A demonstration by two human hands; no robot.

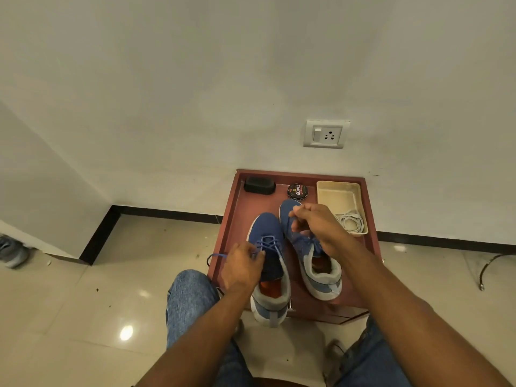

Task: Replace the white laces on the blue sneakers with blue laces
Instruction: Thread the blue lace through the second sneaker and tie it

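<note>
While both blue sneakers [290, 258] stand side by side on the red table [363, 241], our left hand [243, 268] pinches the blue lace [266, 243] of the left shoe. Our right hand [318, 222] is closed on a lace strand above the right shoe. White laces [351, 222] lie in the cream tray [339, 195] at far right.

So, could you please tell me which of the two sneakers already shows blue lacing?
The left sneaker, by the left hand: blue lace crisscrosses its eyelets, while the right sneaker's front is hidden.
</note>
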